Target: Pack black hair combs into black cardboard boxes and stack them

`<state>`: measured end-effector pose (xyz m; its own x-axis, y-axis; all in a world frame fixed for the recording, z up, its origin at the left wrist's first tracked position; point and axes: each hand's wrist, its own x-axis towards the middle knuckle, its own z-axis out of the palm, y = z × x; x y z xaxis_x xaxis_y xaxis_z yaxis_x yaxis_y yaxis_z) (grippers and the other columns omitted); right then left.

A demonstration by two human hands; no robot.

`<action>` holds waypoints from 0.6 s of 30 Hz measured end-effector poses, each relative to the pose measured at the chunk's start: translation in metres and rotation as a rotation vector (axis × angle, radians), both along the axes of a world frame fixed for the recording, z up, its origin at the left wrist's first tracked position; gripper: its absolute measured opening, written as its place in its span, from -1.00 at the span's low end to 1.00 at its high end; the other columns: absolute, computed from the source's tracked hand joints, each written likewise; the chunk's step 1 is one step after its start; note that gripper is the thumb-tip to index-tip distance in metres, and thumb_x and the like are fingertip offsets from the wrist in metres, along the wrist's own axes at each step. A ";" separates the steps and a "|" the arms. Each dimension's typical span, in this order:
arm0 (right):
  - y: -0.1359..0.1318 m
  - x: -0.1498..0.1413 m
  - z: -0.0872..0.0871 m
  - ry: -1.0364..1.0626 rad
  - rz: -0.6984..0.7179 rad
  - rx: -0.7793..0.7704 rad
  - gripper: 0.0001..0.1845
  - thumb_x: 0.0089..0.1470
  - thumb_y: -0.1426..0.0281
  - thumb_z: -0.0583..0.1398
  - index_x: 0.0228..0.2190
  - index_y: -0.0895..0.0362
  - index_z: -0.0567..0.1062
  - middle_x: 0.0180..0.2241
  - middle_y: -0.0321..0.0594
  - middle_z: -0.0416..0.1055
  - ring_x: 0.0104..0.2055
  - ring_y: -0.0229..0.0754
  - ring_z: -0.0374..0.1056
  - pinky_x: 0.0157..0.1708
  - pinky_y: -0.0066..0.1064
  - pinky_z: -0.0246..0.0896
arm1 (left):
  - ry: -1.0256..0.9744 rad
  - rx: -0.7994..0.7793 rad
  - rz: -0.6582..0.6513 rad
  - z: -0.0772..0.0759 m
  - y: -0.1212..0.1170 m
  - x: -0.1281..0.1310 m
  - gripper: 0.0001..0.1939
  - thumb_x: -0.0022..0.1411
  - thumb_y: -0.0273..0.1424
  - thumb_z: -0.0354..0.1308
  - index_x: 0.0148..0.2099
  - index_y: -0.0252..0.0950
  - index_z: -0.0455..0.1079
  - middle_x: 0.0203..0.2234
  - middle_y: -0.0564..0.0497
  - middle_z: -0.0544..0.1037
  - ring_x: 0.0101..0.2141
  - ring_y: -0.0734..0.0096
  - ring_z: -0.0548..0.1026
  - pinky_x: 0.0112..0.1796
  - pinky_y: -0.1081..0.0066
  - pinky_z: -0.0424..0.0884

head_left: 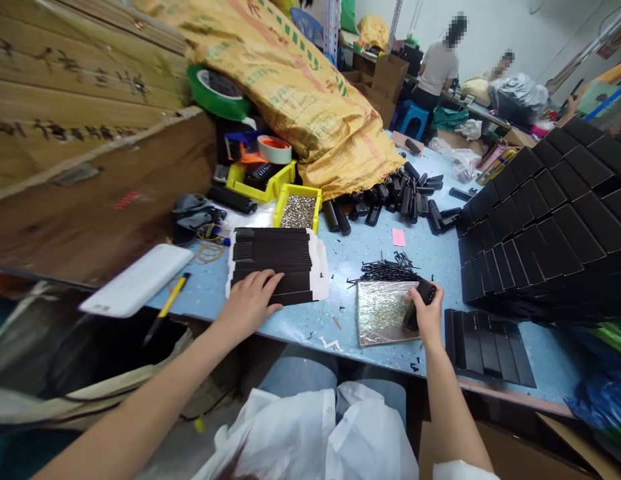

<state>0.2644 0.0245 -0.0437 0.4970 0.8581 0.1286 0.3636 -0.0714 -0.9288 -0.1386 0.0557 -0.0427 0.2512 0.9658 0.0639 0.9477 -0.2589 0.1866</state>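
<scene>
Smooth, oblong black device (pixel 413 319) over the right-hand part of the film-wrapped slab (pixel 380 315), a flat, glossy, crinkled rectangle; whether they touch I cannot tell. My right hand (pixel 430 313) grasps the device between thumb and fingers. My left hand (pixel 253 297), flat and unclenched, lies on folded black cartons (pixel 273 253) with white flaps, left of the slab. Thin black pieces (pixel 390 269) bristle along the slab's far edge. Mostly bare worktop (pixel 347 257) separates slab from cartons; stacked black boxes (pixel 535 230) bound the right. The device's long axis slants, upper end pointing away from me and rightward.
</scene>
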 end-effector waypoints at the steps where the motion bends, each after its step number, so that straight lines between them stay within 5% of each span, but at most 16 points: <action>1: 0.000 0.012 -0.005 -0.166 -0.035 -0.044 -0.36 -0.07 0.05 0.24 -0.01 0.10 0.29 -0.12 -0.07 0.42 -0.09 0.03 0.40 -0.08 -0.08 0.30 | 0.035 -0.010 0.008 0.002 0.002 -0.003 -0.43 0.06 -0.37 0.25 0.13 -0.36 0.29 0.08 -0.31 0.36 0.10 -0.17 0.28 0.03 0.01 0.24; 4: -0.002 0.028 -0.010 -0.530 -0.078 -0.091 -0.25 -0.09 0.00 0.23 0.03 0.21 0.31 0.07 0.19 0.26 0.16 0.24 0.16 0.11 0.13 0.07 | 0.064 -0.104 0.052 0.021 0.009 -0.001 -0.57 0.03 -0.36 0.26 -0.03 -0.36 0.36 -0.06 -0.27 0.44 -0.02 -0.12 0.37 -0.05 0.09 0.29; 6: -0.008 0.017 0.001 -0.589 -0.051 -0.005 -0.34 0.02 0.05 0.20 0.04 0.20 0.31 0.05 0.17 0.28 0.15 0.20 0.18 0.11 0.14 0.08 | -0.036 -0.286 0.003 0.040 0.012 0.010 -0.73 0.09 -0.33 0.20 -0.15 -0.33 0.39 -0.22 -0.18 0.50 -0.16 -0.01 0.46 -0.13 0.17 0.33; 10: -0.023 -0.053 0.044 -0.574 0.405 0.318 -0.67 0.23 0.33 0.08 0.02 0.05 0.38 -0.09 -0.08 0.41 -0.01 -0.06 0.35 0.01 -0.13 0.30 | -0.607 -0.661 -0.312 0.067 -0.004 0.054 -0.62 0.25 -0.20 0.04 0.05 -0.24 0.35 -0.18 -0.08 0.55 -0.11 0.10 0.48 -0.05 0.23 0.35; 12: -0.027 -0.089 0.061 -0.650 0.526 0.395 -0.58 0.22 0.36 0.12 0.12 0.05 0.33 0.03 -0.03 0.35 0.11 -0.02 0.27 0.08 -0.09 0.25 | -0.869 -0.709 -0.371 0.067 -0.021 0.081 -0.53 0.26 -0.16 0.02 0.15 -0.24 0.28 -0.04 -0.11 0.50 0.06 0.07 0.37 0.08 0.20 0.26; 14: -0.028 -0.109 0.068 -0.713 0.493 0.453 -0.50 0.20 0.37 0.17 0.16 0.08 0.30 0.12 0.00 0.25 0.20 0.03 0.16 0.15 -0.04 0.17 | -1.026 -0.732 -0.321 0.060 -0.035 0.101 -0.50 0.25 -0.16 0.05 0.17 -0.26 0.24 0.02 -0.14 0.45 0.11 0.06 0.32 0.12 0.16 0.21; 18: -0.036 -0.103 0.067 -0.687 0.609 0.469 -0.78 0.14 0.31 0.26 -0.14 0.03 0.51 -0.07 -0.12 0.34 0.05 -0.03 0.23 0.06 -0.14 0.21 | -1.154 -0.844 -0.325 0.041 -0.048 0.108 -0.40 0.07 -0.17 0.26 0.11 -0.25 0.19 -0.06 -0.11 0.46 -0.07 0.15 0.43 -0.04 0.19 0.35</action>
<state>0.1617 -0.0118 0.0230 -0.3124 0.7300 0.6078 0.6799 0.6187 -0.3936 -0.0308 0.0072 -0.0018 0.6625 0.7302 -0.1672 0.0935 0.1408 0.9856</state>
